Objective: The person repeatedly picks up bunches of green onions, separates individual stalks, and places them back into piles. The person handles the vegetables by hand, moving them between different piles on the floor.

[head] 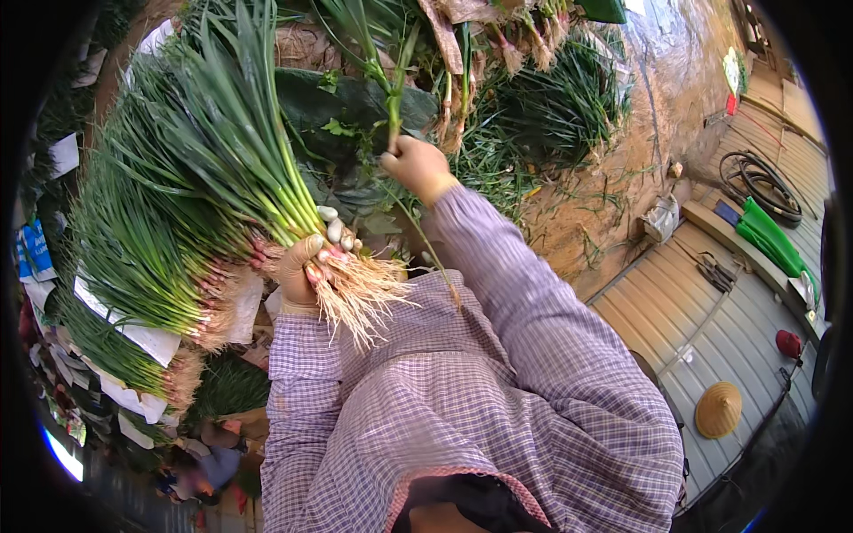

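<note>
My left hand (308, 266), in a pale glove, is closed round a bunch of green garlic (293, 186) just above its pinkish bulbs. Long pale roots (363, 286) hang from the bunch towards my checked sleeve, and the green leaves fan to the upper left. Further up and to the right, my right hand (420, 163) grips a leafy green stalk (394, 100) at its lower end. A thin stem with a brownish end (430, 250) lies between my two arms. Dark green material (353, 100) lies beyond the hands.
Bundled garlic plants (160, 266) are piled at left, with white sheets (126, 326) among them. A heap of cut greens (553, 100) lies upper right on brown ground (573, 220). A coiled black hose (760, 186), green fabric (770, 236) and a conical straw hat (718, 410) are at right.
</note>
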The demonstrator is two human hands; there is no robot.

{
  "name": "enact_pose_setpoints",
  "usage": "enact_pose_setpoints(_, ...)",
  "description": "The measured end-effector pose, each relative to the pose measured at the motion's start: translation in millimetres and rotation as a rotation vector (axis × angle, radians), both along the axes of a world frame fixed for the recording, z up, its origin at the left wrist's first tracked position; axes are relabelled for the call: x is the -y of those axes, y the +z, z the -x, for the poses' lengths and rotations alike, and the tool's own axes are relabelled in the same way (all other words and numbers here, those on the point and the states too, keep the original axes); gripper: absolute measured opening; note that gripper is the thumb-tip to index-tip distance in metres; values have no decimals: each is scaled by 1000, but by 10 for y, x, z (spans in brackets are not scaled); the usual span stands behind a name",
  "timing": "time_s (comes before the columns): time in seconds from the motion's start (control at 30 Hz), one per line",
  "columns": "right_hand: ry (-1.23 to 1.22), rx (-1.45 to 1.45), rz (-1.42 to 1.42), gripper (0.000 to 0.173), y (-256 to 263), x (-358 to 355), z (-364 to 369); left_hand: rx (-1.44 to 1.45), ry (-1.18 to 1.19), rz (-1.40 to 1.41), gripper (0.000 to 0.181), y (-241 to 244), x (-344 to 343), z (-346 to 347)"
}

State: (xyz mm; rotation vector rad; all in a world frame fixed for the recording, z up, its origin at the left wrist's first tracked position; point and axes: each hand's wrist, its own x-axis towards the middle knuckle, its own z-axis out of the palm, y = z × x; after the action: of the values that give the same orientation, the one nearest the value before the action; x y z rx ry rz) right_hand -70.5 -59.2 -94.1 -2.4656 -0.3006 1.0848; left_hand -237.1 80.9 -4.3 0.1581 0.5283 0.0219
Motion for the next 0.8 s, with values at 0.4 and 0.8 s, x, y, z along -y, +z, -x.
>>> enact_pose_setpoints(0.4,-316,-712,-645,40,745,540,-164,-295,0,-125,22,164,460,-497)
enact_pose_setpoints(0.8,183,-71,-63,64,503,709,-447,-346,-11,-158,18,251,807,-448)
